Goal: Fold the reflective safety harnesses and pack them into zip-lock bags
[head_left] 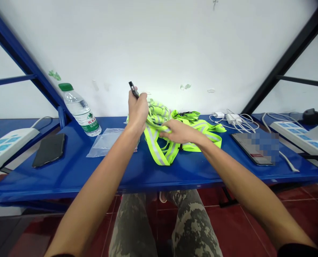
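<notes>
A bundle of neon yellow reflective straps (172, 142) with grey stripes lies on the blue table (137, 171). My left hand (137, 109) is raised above the table in a fist, gripping one end of the straps, with a small black buckle (133, 89) sticking up out of it. My right hand (179, 131) lies lower and to the right, its fingers pinched on a strap that runs between both hands. More straps (191, 116) are piled behind it.
A water bottle (80, 110) leans at the back left, next to a clear plastic bag (105, 141) and a black phone (49, 150). Power strips (6, 142) (295, 132), white chargers with cables (234, 119) and a tablet (255, 148) lie at the sides. Blue frame bars rise on both sides.
</notes>
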The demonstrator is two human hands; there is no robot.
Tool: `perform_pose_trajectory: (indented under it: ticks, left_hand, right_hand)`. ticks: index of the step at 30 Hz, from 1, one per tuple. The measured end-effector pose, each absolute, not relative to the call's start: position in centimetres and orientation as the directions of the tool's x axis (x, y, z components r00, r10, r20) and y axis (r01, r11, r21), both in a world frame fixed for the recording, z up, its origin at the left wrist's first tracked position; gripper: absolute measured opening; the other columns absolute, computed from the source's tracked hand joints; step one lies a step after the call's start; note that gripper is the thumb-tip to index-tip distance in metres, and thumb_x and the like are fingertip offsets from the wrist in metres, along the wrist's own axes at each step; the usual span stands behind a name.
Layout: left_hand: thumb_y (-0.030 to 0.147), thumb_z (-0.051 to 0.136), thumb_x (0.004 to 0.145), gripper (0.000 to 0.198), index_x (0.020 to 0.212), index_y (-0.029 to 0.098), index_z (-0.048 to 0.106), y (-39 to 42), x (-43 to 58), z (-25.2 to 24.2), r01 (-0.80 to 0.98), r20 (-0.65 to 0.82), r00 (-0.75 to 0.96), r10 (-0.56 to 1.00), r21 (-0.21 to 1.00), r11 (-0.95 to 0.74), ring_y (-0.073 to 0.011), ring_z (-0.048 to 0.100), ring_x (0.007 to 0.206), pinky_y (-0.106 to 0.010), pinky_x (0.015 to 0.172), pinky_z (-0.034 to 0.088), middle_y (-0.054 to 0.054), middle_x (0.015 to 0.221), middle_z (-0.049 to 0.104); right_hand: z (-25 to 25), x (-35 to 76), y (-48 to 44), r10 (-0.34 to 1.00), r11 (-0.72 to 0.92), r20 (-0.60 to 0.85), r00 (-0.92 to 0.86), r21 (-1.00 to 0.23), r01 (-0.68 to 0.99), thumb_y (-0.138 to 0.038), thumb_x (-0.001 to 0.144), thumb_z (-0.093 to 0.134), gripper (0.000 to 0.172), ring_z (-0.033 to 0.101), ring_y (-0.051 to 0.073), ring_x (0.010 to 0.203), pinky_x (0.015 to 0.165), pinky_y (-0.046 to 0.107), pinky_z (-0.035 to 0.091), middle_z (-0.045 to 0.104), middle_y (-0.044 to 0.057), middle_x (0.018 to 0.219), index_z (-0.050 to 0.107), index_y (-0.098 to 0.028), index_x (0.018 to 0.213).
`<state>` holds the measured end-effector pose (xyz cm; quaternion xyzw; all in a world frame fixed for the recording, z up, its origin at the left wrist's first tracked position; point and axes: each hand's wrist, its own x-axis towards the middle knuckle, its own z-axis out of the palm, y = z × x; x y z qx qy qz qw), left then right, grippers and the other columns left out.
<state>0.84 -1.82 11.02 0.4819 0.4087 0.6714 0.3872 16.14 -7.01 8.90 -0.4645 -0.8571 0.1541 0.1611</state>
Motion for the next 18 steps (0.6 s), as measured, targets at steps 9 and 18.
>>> perform_pose_trajectory:
  ticks: [9,18]
  left_hand:
    - [0.050,0.079,0.071,0.096,0.151,0.021,0.033,-1.9,-1.4,8.7,0.246,0.323,0.204,0.924,0.897,-0.368,-0.0385,0.039,0.140,-0.053,0.112,0.035,-0.019,0.150,0.044]
    - [0.035,0.085,0.068,0.073,0.133,0.017,0.058,-3.8,-0.9,7.4,0.134,0.090,0.670,0.737,0.962,-0.239,-0.0254,0.071,0.084,-0.047,0.091,0.053,-0.006,0.082,0.073]
  right_hand:
    - [10.3,20.3,-5.1,0.957,0.207,0.191,-0.217,-0.977,0.052,-0.065,0.070,0.075,0.049,0.048,0.010,0.047,0.048,0.027,0.043,0.063,0.003,0.063,0.067,-0.018,0.073]
    - [11.2,23.7,-4.0,0.967,0.254,0.253,-0.033,-0.966,0.040,-0.058,0.070,0.077,0.048,0.057,0.013,0.060,0.057,0.028,0.049,0.062,0.001,0.071,0.067,-0.020,0.098]
